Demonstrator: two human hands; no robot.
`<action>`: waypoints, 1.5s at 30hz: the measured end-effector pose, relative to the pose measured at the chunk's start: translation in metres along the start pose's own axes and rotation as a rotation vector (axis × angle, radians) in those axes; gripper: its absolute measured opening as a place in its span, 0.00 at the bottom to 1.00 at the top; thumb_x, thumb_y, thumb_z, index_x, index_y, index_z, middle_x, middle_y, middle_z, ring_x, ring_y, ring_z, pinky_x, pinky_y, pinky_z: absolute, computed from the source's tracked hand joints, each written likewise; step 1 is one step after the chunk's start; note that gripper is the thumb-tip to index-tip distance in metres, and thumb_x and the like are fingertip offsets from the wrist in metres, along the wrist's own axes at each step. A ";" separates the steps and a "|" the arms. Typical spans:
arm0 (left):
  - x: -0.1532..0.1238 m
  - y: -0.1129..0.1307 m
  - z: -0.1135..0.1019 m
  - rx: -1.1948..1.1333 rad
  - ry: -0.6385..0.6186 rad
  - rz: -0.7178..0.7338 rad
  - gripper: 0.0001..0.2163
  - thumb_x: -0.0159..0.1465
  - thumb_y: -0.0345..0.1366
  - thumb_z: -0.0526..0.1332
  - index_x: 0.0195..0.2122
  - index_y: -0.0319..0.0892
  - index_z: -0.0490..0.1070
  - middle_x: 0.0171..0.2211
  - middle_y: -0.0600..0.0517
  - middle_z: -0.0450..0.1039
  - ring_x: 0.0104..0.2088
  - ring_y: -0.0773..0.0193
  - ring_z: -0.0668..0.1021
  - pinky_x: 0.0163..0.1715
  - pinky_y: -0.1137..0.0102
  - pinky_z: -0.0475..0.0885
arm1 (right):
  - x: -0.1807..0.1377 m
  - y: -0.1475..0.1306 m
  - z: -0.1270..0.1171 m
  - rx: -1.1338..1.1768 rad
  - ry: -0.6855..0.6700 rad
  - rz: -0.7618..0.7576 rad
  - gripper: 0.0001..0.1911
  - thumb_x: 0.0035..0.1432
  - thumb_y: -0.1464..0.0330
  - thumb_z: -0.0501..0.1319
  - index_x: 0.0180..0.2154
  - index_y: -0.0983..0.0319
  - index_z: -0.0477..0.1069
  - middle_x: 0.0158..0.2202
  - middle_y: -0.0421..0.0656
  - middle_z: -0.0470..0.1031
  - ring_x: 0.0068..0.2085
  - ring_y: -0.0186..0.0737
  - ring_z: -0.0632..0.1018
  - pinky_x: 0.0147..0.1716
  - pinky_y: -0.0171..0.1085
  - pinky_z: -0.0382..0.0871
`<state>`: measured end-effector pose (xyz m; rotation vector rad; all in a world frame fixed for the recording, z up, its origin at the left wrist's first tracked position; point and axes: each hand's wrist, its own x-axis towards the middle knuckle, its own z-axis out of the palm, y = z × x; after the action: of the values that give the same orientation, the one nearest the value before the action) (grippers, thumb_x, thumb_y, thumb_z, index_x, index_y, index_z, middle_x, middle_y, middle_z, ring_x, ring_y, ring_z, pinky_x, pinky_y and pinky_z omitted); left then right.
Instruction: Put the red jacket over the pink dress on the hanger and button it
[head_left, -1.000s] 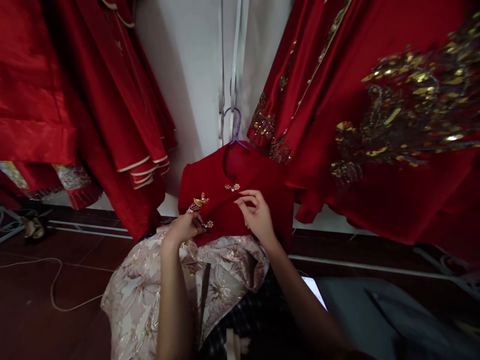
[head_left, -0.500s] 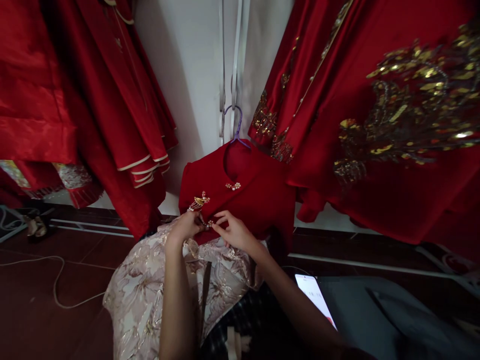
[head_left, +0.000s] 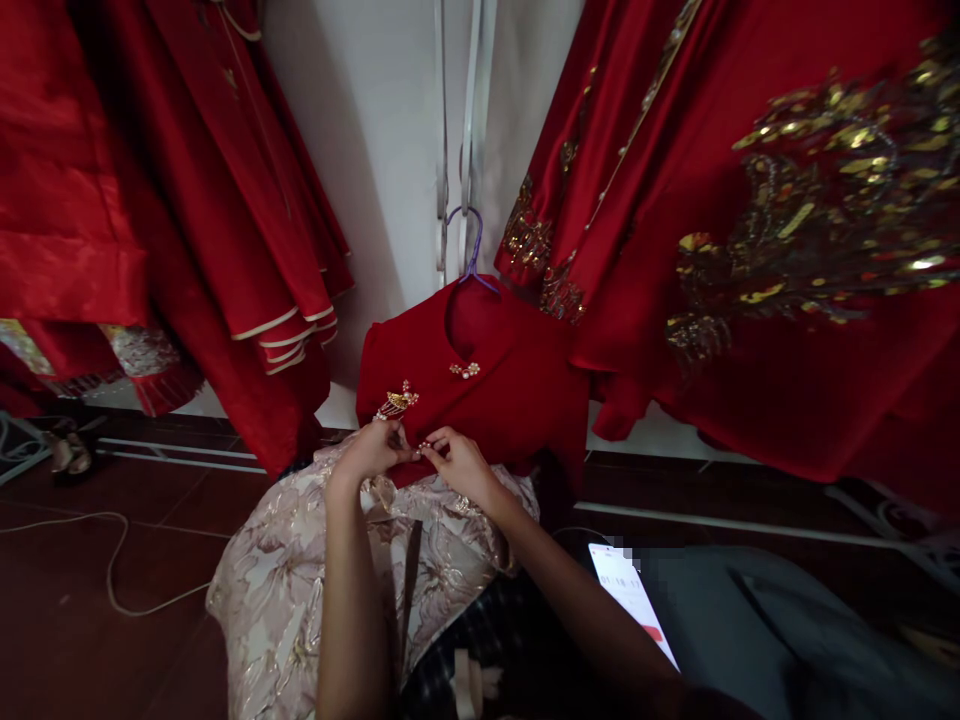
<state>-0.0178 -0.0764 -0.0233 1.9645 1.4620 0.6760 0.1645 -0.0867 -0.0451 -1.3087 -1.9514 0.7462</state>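
Note:
A small red top point(head_left: 502, 390) hangs on a purple hanger point(head_left: 471, 250) against the white wall, low in the middle of the view. It carries a gold brooch point(head_left: 396, 402) and a pearl button point(head_left: 465, 371) at the collar. My left hand point(head_left: 367, 455) and my right hand point(head_left: 459, 463) meet at the top's lower front edge. Both pinch a small pearl fastener point(head_left: 425, 446) between their fingertips. Below the top spreads a pale brocade skirt point(head_left: 300, 580) with a gold floral pattern.
Long red gowns hang at the left point(head_left: 172, 200) and a gold-embroidered red gown point(head_left: 750, 230) at the right. A lit phone point(head_left: 634, 600) lies on dark grey cloth point(head_left: 787, 630) at the lower right. A white cord point(head_left: 112, 570) trails over the dark red floor.
My right hand came down from the collar button to the lower front edge and closed in beside my left hand on the pearl fastener. The left hand stayed in place.

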 end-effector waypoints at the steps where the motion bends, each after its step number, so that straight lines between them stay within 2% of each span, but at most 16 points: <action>1: 0.000 0.000 0.001 -0.015 0.005 0.002 0.12 0.48 0.43 0.65 0.26 0.40 0.68 0.25 0.52 0.74 0.26 0.65 0.74 0.26 0.74 0.64 | 0.000 0.000 0.000 0.009 0.007 0.001 0.09 0.56 0.67 0.57 0.39 0.63 0.68 0.36 0.45 0.76 0.28 0.34 0.76 0.26 0.32 0.67; 7: 0.000 0.004 -0.001 -0.042 0.071 0.056 0.12 0.50 0.44 0.64 0.25 0.39 0.68 0.23 0.54 0.72 0.24 0.68 0.72 0.25 0.74 0.63 | 0.002 0.002 0.000 0.071 0.045 -0.021 0.09 0.55 0.67 0.58 0.39 0.64 0.68 0.34 0.45 0.76 0.30 0.34 0.76 0.29 0.31 0.68; 12: -0.002 0.010 -0.005 -0.126 0.094 0.097 0.14 0.50 0.44 0.65 0.24 0.39 0.67 0.22 0.55 0.69 0.24 0.69 0.70 0.25 0.75 0.64 | 0.003 -0.001 -0.004 0.190 -0.014 0.052 0.13 0.55 0.63 0.58 0.41 0.63 0.66 0.35 0.42 0.75 0.17 0.26 0.69 0.18 0.30 0.64; 16: 0.000 0.018 -0.001 -0.426 0.048 0.057 0.17 0.49 0.46 0.67 0.33 0.38 0.69 0.29 0.51 0.73 0.30 0.67 0.74 0.32 0.73 0.69 | 0.002 -0.011 -0.025 0.321 -0.140 0.112 0.15 0.55 0.61 0.59 0.41 0.64 0.66 0.32 0.42 0.73 0.17 0.25 0.67 0.15 0.29 0.59; 19: 0.010 0.022 0.005 -0.720 0.167 -0.037 0.22 0.52 0.49 0.64 0.39 0.37 0.69 0.33 0.48 0.75 0.31 0.67 0.75 0.34 0.71 0.71 | -0.001 -0.014 -0.048 0.367 -0.263 0.050 0.15 0.52 0.61 0.62 0.38 0.65 0.69 0.32 0.42 0.73 0.24 0.28 0.71 0.21 0.28 0.63; 22: 0.021 0.022 0.013 -1.015 0.322 -0.120 0.21 0.55 0.50 0.61 0.38 0.34 0.71 0.33 0.45 0.75 0.31 0.68 0.76 0.36 0.71 0.72 | -0.005 -0.012 -0.069 0.378 -0.434 -0.018 0.15 0.50 0.62 0.63 0.38 0.65 0.70 0.33 0.42 0.73 0.30 0.30 0.73 0.27 0.30 0.65; 26: 0.029 0.019 0.020 -1.172 0.331 -0.169 0.15 0.51 0.41 0.67 0.32 0.34 0.72 0.31 0.49 0.75 0.30 0.71 0.76 0.37 0.74 0.71 | -0.009 -0.009 -0.081 0.302 -0.543 -0.058 0.15 0.51 0.61 0.63 0.38 0.64 0.70 0.30 0.40 0.73 0.28 0.30 0.71 0.26 0.30 0.65; 29: 0.032 0.019 0.024 -1.138 0.350 -0.182 0.15 0.50 0.40 0.68 0.34 0.35 0.73 0.32 0.49 0.76 0.29 0.72 0.75 0.34 0.76 0.70 | -0.010 -0.010 -0.077 0.264 -0.529 -0.075 0.14 0.51 0.63 0.63 0.38 0.65 0.69 0.30 0.40 0.72 0.28 0.30 0.71 0.26 0.30 0.64; 35: 0.037 0.020 0.032 -0.943 0.501 -0.187 0.18 0.49 0.42 0.67 0.38 0.35 0.73 0.34 0.47 0.76 0.30 0.70 0.75 0.29 0.77 0.67 | -0.011 -0.014 -0.063 0.150 -0.456 -0.129 0.09 0.53 0.68 0.62 0.36 0.64 0.67 0.26 0.38 0.69 0.27 0.30 0.70 0.26 0.30 0.63; 37: 0.036 0.021 0.032 -0.903 0.497 -0.190 0.19 0.50 0.46 0.66 0.37 0.36 0.72 0.30 0.49 0.75 0.27 0.71 0.73 0.26 0.77 0.66 | -0.012 -0.014 -0.064 0.132 -0.460 -0.157 0.08 0.53 0.69 0.61 0.36 0.64 0.67 0.26 0.37 0.69 0.28 0.30 0.70 0.27 0.30 0.63; 39: 0.037 0.025 0.031 -0.865 0.437 -0.169 0.20 0.53 0.50 0.63 0.36 0.36 0.72 0.27 0.51 0.74 0.24 0.72 0.71 0.24 0.77 0.64 | -0.013 -0.014 -0.070 0.140 -0.505 -0.160 0.09 0.52 0.68 0.62 0.36 0.64 0.66 0.26 0.37 0.69 0.28 0.30 0.70 0.27 0.30 0.63; 42: 0.043 0.041 0.027 -0.737 0.354 -0.028 0.20 0.57 0.51 0.58 0.35 0.36 0.72 0.28 0.51 0.73 0.28 0.70 0.72 0.29 0.75 0.67 | -0.016 -0.014 -0.084 0.169 -0.620 -0.120 0.11 0.52 0.65 0.62 0.36 0.63 0.66 0.26 0.37 0.70 0.26 0.29 0.70 0.24 0.29 0.63; 45: 0.055 0.066 0.024 -0.459 0.370 0.243 0.15 0.60 0.45 0.58 0.38 0.39 0.71 0.36 0.49 0.73 0.36 0.66 0.73 0.39 0.72 0.68 | -0.020 -0.015 -0.098 0.167 -0.695 -0.091 0.11 0.53 0.64 0.62 0.37 0.63 0.66 0.24 0.36 0.69 0.23 0.28 0.69 0.22 0.29 0.62</action>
<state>0.0575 -0.0418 0.0102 1.7213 1.1320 1.4080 0.2382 -0.1008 0.0220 -0.9151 -2.3821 1.4215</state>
